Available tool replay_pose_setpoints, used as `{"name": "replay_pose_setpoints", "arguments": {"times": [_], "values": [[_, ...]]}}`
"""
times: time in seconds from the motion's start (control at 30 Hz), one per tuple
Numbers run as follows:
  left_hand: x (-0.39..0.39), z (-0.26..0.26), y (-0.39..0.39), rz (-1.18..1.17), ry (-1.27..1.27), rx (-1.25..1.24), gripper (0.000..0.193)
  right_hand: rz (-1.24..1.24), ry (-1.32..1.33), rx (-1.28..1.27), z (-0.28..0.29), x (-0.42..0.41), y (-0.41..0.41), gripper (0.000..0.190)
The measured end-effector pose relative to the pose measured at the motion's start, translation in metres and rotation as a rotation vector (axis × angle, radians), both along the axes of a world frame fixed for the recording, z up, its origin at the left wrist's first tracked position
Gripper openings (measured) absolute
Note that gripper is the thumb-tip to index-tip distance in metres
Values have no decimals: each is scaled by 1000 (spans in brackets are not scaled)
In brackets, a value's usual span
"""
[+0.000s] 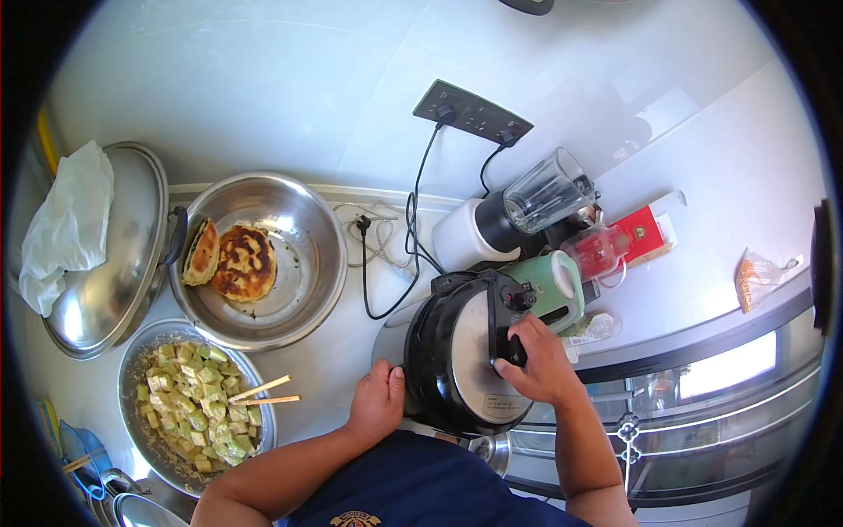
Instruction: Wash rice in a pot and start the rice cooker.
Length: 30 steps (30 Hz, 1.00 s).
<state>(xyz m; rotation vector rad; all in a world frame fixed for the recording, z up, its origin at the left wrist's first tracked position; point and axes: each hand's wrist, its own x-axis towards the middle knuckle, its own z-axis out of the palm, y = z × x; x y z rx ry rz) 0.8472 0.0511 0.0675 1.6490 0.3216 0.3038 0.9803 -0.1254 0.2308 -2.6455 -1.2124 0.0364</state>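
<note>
Right in front of me stands an electric pressure cooker (428,342) with a black rim and a grey body. Its lid (471,356) is on, with a silver top that bears a label with writing. My right hand (543,362) grips the black lid handle (517,352), thumb on the near side. At the cooker's left side my left hand (379,402) is closed against the edge, its fingers curled partly out of sight. A black pressure valve (520,298) sits on the lid just beyond my right hand.
Left are a steel basin (316,303) with browned flatbreads (244,263), a bowl of cubed vegetable (197,402) with chopsticks (270,395), and a large pot lid (132,263). A blender (481,227), green appliance (540,290) and loose power cord (385,313) lie behind the cooker.
</note>
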Motion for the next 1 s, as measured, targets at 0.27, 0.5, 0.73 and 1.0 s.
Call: {"name": "replay_pose_setpoints", "arguments": {"times": [0.27, 0.5, 0.73, 1.0], "values": [[0, 0, 0, 7, 5, 11, 24, -47, -234, 88, -26, 0, 1, 18], [0, -3, 0, 21, -48, 4, 24, -14, -256, 87, -25, -1, 6, 13], [1, -5, -1, 32, -60, -7, 22, -178, -265, -1, -28, -6, 12, 14], [0, -2, 0, 24, -38, -5, 23, -341, -239, -41, -30, -10, 18, 15]]}}
